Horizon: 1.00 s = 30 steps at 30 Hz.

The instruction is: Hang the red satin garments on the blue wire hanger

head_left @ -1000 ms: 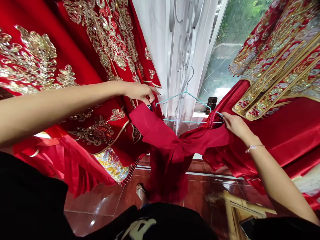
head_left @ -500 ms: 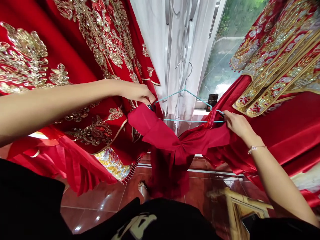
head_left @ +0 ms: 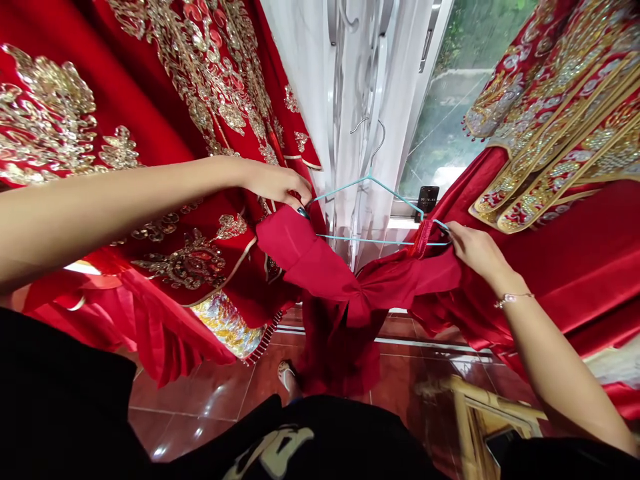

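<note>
A red dress [head_left: 325, 267] with a gathered knot at its neckline hangs between my two hands, its skirt reaching down toward the floor. My left hand [head_left: 280, 183] is closed at its left shoulder, against the left end of a light blue wire hanger [head_left: 395, 193]. On the other side, my right hand [head_left: 475, 250] pinches the hanger's right corner and the dress edge beside it. A strap of the dress loops over the hanger near that corner. The metal hook points up, away from me. Cloth and fingers hide parts of both grips.
Red gowns with gold sequins [head_left: 195, 100] hang on the left. More beaded red garments [head_left: 560, 127] are on the right. White curtains [head_left: 305, 73] and a window [head_left: 450, 87] lie ahead, with a phone [head_left: 427, 200] upright at the sill. A bamboo chair [head_left: 465, 427] stands lower right.
Both hands keep their hold on the dress and hanger, almost still. The view has shifted very slightly.
</note>
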Motion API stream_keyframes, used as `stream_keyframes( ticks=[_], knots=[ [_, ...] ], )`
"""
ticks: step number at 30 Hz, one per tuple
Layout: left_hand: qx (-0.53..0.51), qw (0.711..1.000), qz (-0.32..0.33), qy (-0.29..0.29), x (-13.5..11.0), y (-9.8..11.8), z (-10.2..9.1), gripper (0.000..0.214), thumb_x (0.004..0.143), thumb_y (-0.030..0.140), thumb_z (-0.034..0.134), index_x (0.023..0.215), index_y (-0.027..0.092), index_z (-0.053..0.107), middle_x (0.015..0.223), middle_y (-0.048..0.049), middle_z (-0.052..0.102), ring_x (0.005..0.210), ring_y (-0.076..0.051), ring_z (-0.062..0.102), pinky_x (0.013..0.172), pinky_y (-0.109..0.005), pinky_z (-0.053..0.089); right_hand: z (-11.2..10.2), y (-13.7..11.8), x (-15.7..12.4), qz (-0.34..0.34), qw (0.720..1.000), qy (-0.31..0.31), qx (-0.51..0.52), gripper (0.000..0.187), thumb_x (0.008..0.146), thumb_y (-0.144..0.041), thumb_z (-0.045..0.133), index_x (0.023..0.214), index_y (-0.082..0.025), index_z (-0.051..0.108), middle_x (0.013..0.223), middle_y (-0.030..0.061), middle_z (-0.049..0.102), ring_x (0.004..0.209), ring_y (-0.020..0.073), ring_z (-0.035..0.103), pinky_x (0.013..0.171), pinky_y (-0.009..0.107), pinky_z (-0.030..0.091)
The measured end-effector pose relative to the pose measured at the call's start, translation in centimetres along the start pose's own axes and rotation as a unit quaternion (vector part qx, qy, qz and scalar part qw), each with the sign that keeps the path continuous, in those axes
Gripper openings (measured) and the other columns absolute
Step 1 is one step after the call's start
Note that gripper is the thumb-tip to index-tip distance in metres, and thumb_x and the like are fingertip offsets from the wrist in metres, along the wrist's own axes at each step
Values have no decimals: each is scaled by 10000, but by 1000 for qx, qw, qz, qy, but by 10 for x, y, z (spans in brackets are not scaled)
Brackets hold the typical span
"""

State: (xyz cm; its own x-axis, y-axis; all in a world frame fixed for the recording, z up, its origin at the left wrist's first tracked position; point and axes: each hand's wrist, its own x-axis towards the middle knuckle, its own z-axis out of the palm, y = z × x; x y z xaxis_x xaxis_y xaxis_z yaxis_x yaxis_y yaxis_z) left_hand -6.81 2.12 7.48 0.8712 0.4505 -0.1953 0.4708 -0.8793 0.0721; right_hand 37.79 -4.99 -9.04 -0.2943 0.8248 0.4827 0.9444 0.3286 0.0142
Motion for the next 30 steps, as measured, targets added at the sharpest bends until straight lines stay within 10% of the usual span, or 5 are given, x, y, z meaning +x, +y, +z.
stream_keyframes(
  ticks=[4, 12, 20, 25, 30],
  knots=[
    [28, 999, 18, 42, 10, 15, -6, 360, 933, 453, 526, 879, 198, 773, 1063, -111, 701, 1028, -231, 633, 991, -369, 461, 1, -2, 0, 2, 1000, -4, 6, 303, 981, -275, 325, 1008, -206, 619, 739, 106, 684, 646, 264, 643, 593, 324, 394],
    [-5, 999, 23, 29, 35, 8, -14, 285, 898, 414, 598, 815, 184, 744, 770, -24, 656, 751, -163, 619, 799, -313, 506, 10, -1, -4, -3, 999, 26, 27, 274, 977, -278, 343, 970, -219, 610, 695, 83, 675, 602, 243, 632, 570, 308, 393],
    [34, 933, 40, 355, 42, 11, 45, 220, 976, 339, 517, 1063, 198, 662, 1395, -151, 483, 1160, -233, 587, 1007, -420, 520, 7, -9, -8, -18, 995, 31, 89, 337, 997, -337, 343, 1004, -199, 650, 729, 89, 699, 612, 234, 645, 598, 319, 433],
    [86, 916, 35, 389, 66, 69, 101, 266, 1027, 219, 371, 1134, 187, 612, 1230, -115, 641, 1204, -230, 571, 1041, -447, 505, -8, -9, -4, -45, 991, -11, 125, 356, 985, -362, 393, 1014, -192, 703, 841, 104, 742, 725, 247, 679, 697, 358, 502],
    [-108, 930, -39, 348, 157, 132, 124, 268, 986, 258, 511, 1228, 159, 571, 1205, -122, 680, 1104, -240, 659, 953, -372, 531, -32, -6, 3, -69, 982, -66, 161, 315, 912, -292, 495, 1111, -186, 716, 956, 102, 755, 825, 249, 693, 793, 393, 534]
  ],
)
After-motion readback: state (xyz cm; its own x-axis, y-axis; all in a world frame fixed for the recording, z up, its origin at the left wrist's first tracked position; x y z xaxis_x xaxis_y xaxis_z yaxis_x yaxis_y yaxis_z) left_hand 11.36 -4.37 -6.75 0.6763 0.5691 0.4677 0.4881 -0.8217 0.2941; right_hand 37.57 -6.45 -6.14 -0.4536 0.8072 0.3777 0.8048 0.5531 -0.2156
